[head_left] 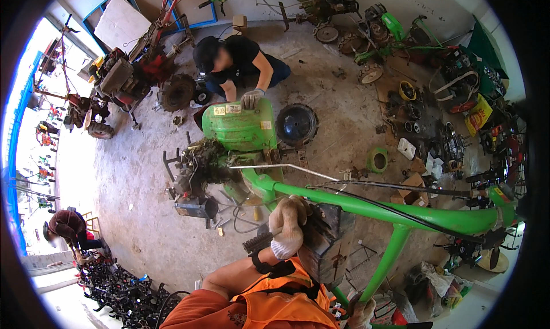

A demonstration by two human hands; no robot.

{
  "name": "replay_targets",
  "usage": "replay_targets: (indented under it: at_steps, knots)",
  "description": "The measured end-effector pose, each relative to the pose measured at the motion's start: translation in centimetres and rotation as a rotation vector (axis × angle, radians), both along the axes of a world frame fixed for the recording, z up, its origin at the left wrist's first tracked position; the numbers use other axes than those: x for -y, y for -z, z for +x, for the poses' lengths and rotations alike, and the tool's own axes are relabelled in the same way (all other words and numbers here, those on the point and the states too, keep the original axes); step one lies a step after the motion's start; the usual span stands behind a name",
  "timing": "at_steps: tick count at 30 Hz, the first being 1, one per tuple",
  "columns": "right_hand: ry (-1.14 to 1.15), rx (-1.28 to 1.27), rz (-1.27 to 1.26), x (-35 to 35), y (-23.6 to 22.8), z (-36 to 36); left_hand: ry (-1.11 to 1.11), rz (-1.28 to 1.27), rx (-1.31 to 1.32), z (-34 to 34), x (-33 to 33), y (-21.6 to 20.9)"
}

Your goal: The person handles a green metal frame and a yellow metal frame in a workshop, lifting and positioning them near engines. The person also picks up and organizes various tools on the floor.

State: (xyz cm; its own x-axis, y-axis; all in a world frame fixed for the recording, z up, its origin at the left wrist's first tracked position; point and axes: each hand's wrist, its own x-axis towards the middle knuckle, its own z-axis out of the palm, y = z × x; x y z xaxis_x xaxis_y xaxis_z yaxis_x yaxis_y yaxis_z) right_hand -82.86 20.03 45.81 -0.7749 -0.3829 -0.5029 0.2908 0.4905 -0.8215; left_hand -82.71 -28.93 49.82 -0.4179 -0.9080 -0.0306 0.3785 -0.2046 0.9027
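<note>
Currently | left hand (288,221) — by green beam (361,204) | right hand (362,316) — at green strut (389,261) | grips unclear

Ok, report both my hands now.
Cream-gloved left hand: curled beside the dark boxy part; whether it holds anything cannot be told.
Cream-gloved right hand: at the green metal tube, partly visible; grip cannot be told.

We are making out no readable words or numbers. On the green hood (243,132) we are seeing two pale labels (233,108), sitting side by side near its upper edge, and a third pale label (266,125) near its right edge; all are bearing dark marks too small to read. Toward the right we are seeing a yellow bag (479,116) that is carrying print, which we are likewise not managing to decipher.
</note>
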Motion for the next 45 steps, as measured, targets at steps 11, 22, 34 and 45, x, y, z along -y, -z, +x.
replay_targets:
  at_steps: [11,22,34,45]
  knots:
    - [0.020,-0.061,-0.006,-0.9,0.6,0.3,0.034,0.032,0.008,0.3,-0.1,-0.1]
    - [-0.003,-0.070,-0.017,-1.9,1.6,0.7,0.013,0.087,0.043,0.4,-0.3,-0.5]
    - [-0.035,-0.069,0.123,2.2,-2.8,-0.4,-0.009,0.048,0.029,0.4,-0.5,0.1]
    - [0.138,0.157,0.001,0.4,-1.3,-0.2,-0.004,0.008,-0.036,-0.1,-0.1,0.2]
